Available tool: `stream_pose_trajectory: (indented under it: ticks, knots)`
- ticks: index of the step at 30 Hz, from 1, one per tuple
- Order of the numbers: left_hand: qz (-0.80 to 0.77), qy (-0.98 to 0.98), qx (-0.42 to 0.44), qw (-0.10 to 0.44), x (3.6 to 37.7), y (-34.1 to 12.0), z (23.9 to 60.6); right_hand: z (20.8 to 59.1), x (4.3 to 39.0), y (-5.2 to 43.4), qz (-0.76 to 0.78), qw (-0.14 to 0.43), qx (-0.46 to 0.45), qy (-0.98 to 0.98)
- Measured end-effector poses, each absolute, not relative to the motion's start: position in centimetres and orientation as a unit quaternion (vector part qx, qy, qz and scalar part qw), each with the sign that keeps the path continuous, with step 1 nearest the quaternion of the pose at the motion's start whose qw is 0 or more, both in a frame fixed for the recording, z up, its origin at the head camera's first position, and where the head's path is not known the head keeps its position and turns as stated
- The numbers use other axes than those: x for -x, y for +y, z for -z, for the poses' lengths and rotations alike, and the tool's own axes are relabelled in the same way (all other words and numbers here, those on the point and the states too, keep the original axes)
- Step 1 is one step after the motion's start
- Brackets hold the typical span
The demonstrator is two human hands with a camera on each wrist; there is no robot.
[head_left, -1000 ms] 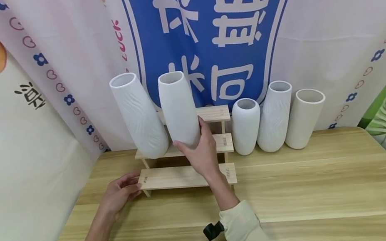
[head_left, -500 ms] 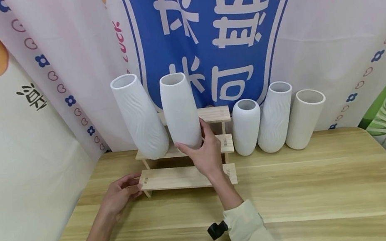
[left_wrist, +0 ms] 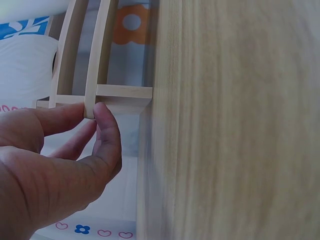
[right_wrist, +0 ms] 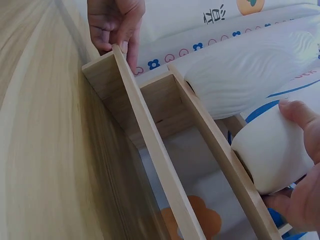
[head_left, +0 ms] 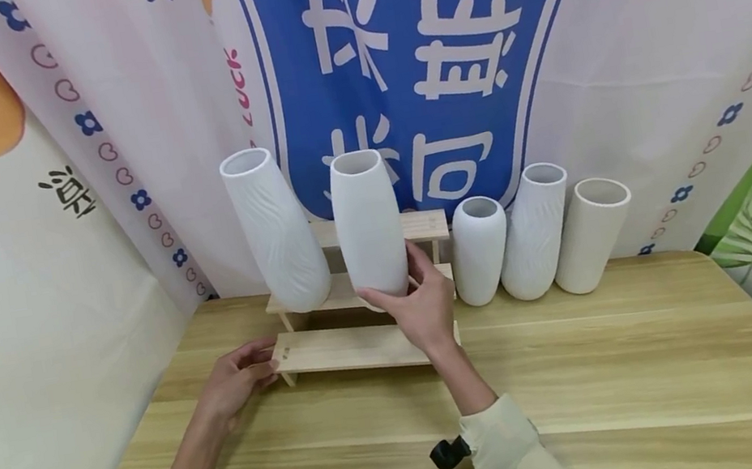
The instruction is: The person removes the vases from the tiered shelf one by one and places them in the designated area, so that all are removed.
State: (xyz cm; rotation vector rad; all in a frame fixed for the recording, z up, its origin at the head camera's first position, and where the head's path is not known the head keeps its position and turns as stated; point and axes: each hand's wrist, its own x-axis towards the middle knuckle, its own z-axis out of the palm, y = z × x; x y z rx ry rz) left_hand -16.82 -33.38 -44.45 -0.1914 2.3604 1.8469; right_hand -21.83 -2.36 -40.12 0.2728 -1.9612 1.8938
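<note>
My right hand (head_left: 423, 310) grips a smooth white vase (head_left: 368, 223) low on its body, thumb on one side and fingers on the other. The vase is upright at the middle tier of a three-tier wooden shelf stand (head_left: 346, 348). In the right wrist view, its base (right_wrist: 248, 167) is at the edge of the tier board; whether it touches, I cannot tell. To its left, a taller white vase with wavy relief (head_left: 283, 241) stands on the same tier. My left hand (head_left: 232, 384) pinches the left end of the lowest board (left_wrist: 90, 95) between thumb and fingers.
Right of the stand, a short rounded vase (head_left: 482, 250), a wavy-relief vase (head_left: 535, 238) and a straight cylindrical vase (head_left: 592, 237) stand in a row on the wooden table (head_left: 626, 367). A printed curtain (head_left: 645, 20) hangs close behind them.
My right hand has shifted the smooth vase to the right along the middle tier, away from the wavy vase, and slightly toward me. My left hand stays at the board's end.
</note>
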Motion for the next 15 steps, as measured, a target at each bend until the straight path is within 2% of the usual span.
stream_pose_trajectory:
  ticks: [15]
  knots:
    - [-0.612,0.785,0.064,0.069,17.0,-33.4,44.5,39.9,20.2,3.4,-0.662,0.262,-0.057,-0.7]
